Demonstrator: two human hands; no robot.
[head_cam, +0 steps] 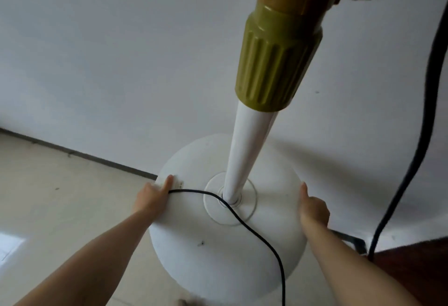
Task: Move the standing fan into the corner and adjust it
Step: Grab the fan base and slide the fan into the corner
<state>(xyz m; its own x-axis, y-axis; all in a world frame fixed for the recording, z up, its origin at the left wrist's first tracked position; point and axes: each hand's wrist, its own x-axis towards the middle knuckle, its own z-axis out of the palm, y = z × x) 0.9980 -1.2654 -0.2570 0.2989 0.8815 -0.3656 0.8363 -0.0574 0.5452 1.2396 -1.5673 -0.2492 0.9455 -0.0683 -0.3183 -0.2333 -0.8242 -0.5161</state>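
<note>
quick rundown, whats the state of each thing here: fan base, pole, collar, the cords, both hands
fan base: flat on the floor, close to the wall, held at both sides
pole: upright in the base's centre socket
ribbed collar: on the pole's top; tightness can't be told
thin black cord: slack, draped across the base
thick black cable: hanging down at the right
left hand: grip on the base's left edge
right hand: grip on the base's right edge

We see the fan's round base [225, 252] plain white, and rising from it a white pole [244, 150]. Above the pole sits an olive-green collar [276, 63] with ribbed vertical grooves. A thin black cord [257, 230] crosses the base. Behind the base, the wall [121, 51] is plain white; left of it, the floor [60, 199] is pale beige.
</note>
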